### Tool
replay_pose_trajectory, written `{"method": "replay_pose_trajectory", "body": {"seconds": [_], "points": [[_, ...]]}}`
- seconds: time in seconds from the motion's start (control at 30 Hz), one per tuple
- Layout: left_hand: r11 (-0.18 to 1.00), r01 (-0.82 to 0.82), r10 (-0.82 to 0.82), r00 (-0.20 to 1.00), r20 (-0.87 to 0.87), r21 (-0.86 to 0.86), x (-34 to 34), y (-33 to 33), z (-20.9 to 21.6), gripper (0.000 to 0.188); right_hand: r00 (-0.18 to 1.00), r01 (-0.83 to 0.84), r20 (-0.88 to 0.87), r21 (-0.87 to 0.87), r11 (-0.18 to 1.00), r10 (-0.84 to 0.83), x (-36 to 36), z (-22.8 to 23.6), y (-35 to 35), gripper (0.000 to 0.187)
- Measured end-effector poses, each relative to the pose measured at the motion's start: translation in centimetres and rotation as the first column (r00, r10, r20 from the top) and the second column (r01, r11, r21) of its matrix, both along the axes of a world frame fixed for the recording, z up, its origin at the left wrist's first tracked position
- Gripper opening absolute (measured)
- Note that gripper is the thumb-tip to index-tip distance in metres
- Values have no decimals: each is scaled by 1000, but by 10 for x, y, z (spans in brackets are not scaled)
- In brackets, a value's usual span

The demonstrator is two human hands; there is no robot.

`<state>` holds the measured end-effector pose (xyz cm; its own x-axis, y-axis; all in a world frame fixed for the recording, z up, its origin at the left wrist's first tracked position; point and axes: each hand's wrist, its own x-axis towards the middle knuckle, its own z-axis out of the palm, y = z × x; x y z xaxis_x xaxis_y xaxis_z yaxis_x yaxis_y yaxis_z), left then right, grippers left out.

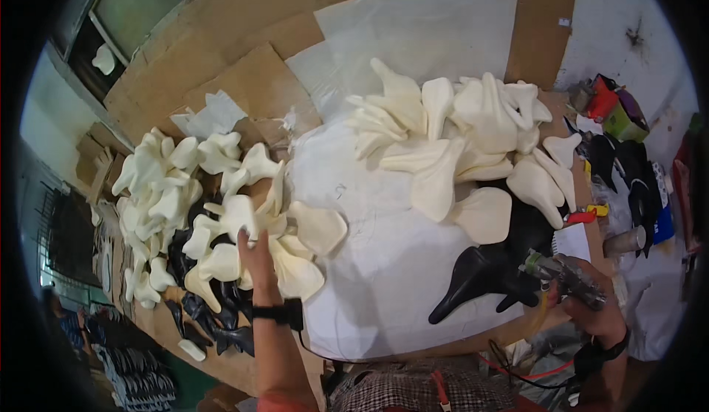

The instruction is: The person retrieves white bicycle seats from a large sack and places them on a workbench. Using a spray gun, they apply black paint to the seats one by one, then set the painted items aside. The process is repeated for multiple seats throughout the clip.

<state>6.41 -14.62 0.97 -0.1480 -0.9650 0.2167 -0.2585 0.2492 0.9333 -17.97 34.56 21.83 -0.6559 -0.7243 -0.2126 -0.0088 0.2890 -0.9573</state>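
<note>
My left hand [256, 258] reaches into the left pile, its fingers around the edge of a cream foam saddle pad [240, 215]. Similar foam pads lie around it, one of them flat with a wide rounded end [319, 227] just to the right of the hand. At the right, my right hand [597, 303] grips what looks like a spray gun [563, 275], grey with a green front end. Left of this tool lies a black saddle-shaped piece [476, 275]. Part of the left fingers is hidden behind the foam.
A second heap of cream pads [487, 120] lies at the far right on white sheeting [354, 264]. Black pieces [214, 316] lie under the left pile. A red hose [543, 373] runs near my right arm. Cardboard [244, 80] backs the table; a metal can [625, 242] stands right.
</note>
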Motion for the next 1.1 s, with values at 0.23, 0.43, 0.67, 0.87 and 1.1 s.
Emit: {"method": "replay_pose_trajectory", "body": {"seconds": [0.23, 0.43, 0.67, 0.87, 1.1], "points": [[694, 710, -719, 674, 169, 119, -273, 68, -65, 62, 994, 107, -1, 0, 994, -107, -31, 3, 2, 58], [778, 624, -603, 714, 355, 66, -277, 121, -84, 32, 977, 177, -114, -56, 983, -182, -35, 27, -12, 57], [889, 438, -458, 853, 249, 132, -202, 96, -62, 27, 1000, 11, 3, 46, 999, -11, -9, 18, -21, 48], [927, 375, -358, 894, 269, -11, -136, 80, -55, 23, 988, -150, -19, 143, 978, 155, 10, 7, -29, 43], [897, 289, -369, 906, 206, 336, 50, -29, 51, 34, 871, -269, -410, 61, 961, 270, 8, -82, -96, 51]]}}
